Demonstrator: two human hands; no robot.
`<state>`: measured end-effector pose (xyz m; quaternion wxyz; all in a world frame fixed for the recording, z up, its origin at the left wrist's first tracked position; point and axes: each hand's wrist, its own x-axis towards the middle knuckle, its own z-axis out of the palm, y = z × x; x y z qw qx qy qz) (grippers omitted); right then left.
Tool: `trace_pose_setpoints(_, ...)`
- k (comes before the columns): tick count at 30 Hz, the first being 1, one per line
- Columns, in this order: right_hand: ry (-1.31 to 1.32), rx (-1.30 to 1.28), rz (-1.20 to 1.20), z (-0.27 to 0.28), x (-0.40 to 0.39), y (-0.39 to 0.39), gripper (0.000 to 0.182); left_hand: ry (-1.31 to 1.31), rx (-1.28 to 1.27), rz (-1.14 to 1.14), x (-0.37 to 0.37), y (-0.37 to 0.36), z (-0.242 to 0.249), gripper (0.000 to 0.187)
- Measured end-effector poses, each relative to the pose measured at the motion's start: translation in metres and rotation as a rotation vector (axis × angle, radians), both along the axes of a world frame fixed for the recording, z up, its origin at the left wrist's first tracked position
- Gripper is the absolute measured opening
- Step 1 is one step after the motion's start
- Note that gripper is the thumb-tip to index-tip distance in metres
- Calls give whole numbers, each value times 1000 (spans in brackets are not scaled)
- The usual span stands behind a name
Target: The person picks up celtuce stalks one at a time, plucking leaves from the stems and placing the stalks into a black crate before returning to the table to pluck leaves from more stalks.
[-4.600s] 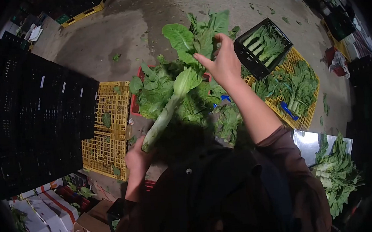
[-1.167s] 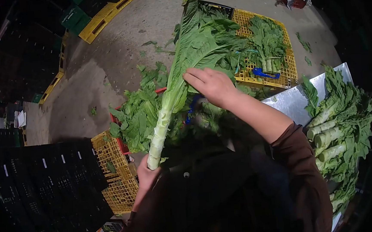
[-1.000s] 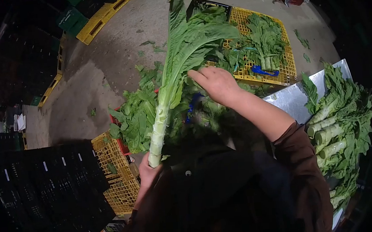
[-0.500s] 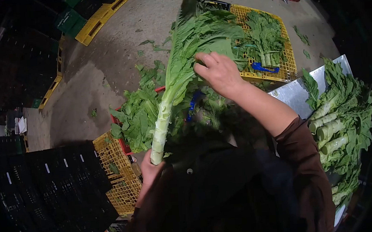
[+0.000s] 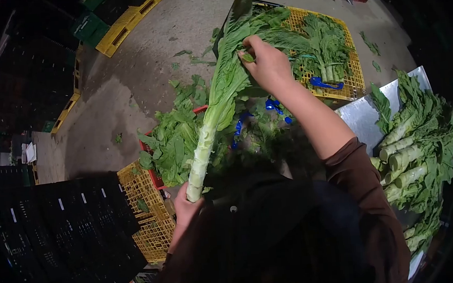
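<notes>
My left hand [image 5: 186, 210] grips the pale thick base of a long leafy stalk vegetable [image 5: 218, 97], held up at a slant in front of me. Its green leaves reach up toward the top of the view. High on the stalk, my right hand [image 5: 267, 62] pinches the leaves, fingers closed on them. Below the stalk lies a heap of loose green leaves [image 5: 176, 137] in a red crate [image 5: 150, 170].
A metal table [image 5: 359, 119] at right carries a pile of trimmed stalks [image 5: 413, 149]. A yellow crate [image 5: 348, 80] beyond holds more greens and blue bands [image 5: 325, 84]. Black crates [image 5: 59, 227] are stacked at lower left, beside a yellow crate [image 5: 147, 205]. Concrete floor lies beyond.
My right hand has slid up the stalk from its middle to the upper leaves. The left hand keeps its hold on the base. The view turned right compared with the oldest frame.
</notes>
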<state>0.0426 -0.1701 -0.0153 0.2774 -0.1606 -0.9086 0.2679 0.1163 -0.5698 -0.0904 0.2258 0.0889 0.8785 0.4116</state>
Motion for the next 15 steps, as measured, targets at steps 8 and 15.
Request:
trace_pose_setpoints(8,247,341,4,4,8,10,41,-114,87,6,1,-5,7,55)
trace_pose_setpoints(15,536,-379,-268,51,47,104,16,-361,128,8,2,-30,-6,53)
